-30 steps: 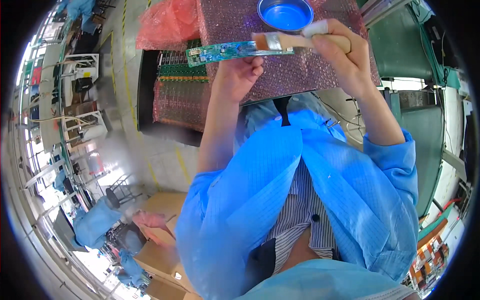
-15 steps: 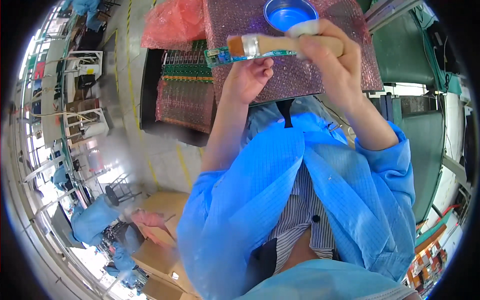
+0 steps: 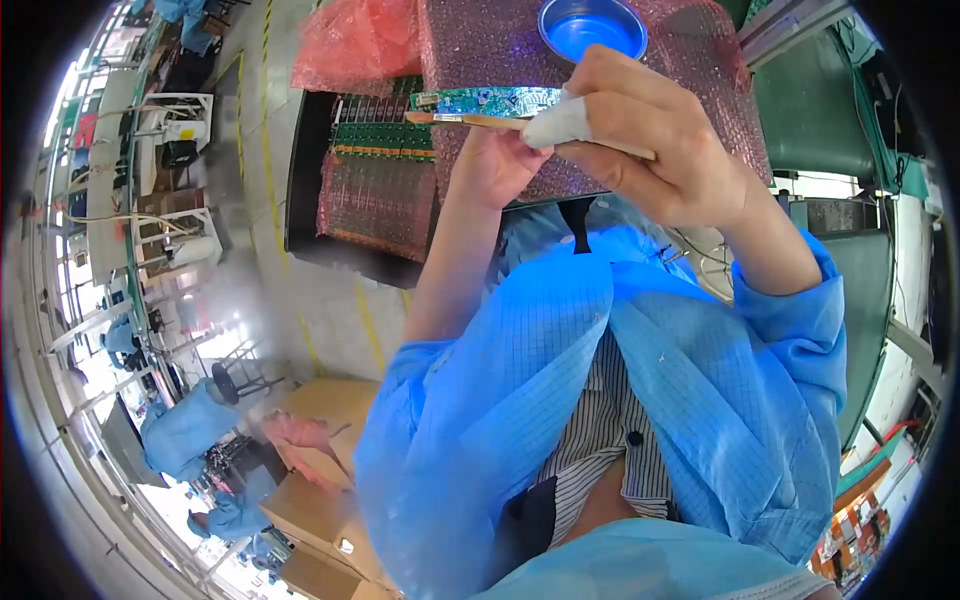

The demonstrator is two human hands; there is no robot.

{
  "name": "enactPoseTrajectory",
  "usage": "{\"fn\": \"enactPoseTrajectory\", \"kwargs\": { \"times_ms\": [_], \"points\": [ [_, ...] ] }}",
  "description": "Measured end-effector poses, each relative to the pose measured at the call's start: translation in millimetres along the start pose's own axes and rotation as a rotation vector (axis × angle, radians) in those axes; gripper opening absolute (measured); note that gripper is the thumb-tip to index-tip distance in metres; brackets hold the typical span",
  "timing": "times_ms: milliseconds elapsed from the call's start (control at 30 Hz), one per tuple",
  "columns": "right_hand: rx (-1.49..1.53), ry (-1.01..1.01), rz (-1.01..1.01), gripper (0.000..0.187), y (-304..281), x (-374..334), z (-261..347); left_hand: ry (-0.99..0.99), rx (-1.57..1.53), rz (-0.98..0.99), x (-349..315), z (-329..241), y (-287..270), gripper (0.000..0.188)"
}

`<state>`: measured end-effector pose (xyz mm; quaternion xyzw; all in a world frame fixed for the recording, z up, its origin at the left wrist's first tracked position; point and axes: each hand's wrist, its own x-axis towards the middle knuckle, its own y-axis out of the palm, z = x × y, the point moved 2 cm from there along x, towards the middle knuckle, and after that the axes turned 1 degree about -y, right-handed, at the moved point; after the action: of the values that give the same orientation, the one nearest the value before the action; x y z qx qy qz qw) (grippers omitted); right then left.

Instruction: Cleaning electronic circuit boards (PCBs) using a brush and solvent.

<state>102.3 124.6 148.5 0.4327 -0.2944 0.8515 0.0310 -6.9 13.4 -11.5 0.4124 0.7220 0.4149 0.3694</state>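
Observation:
A long, narrow green circuit board (image 3: 490, 101) is held up by my left hand (image 3: 490, 170), its component side showing. The fingers of that hand are closed below it and partly hidden. My right hand (image 3: 665, 140) grips a flat brush (image 3: 478, 121) by its wooden handle, with white covering on a finger. Seen edge-on, the brush lies along the board's near edge, bristles toward the left; whether the bristles touch the board I cannot tell. Beyond my right hand, a round metal bowl (image 3: 546, 40) glows blue inside.
Pink bubble wrap (image 3: 460, 65) covers the work surface under the bowl. To the left, a dark tray (image 3: 300, 190) holds several green boards (image 3: 385, 140) and more bubble wrap. A crumpled pink bag (image 3: 350, 50) lies behind it. Cardboard boxes (image 3: 310, 520) stand at lower left.
My right hand has turned over, bringing the brush from flat-on to edge-on and lower against the board. More of the board's face now shows. My left hand keeps its hold.

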Motion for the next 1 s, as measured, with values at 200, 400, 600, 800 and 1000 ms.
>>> {"fn": "enactPoseTrajectory", "kwargs": {
  "times_ms": [200,400,600,800,1000],
  "points": [
    [-0.003,0.088,0.086,0.016,-6,0,-3,0.027,0.074,0.089,-3,-1,12,0.031],
    [-0.114,0.208,0.325,0.014,-30,-13,-5,-0.058,-0.072,0.206,-6,-8,-7,0.030],
    [-0.027,0.538,0.240,0.012,-50,-42,-8,-0.027,0.020,0.192,-6,-12,1,0.031],
    [0.106,0.638,-0.040,0.017,-29,-53,-14,-0.102,-0.088,0.212,-1,-13,1,0.034],
    [0.230,0.799,-0.352,0.020,-27,-79,-22,0.073,0.055,0.146,-8,-15,1,0.033]
  ]
}}
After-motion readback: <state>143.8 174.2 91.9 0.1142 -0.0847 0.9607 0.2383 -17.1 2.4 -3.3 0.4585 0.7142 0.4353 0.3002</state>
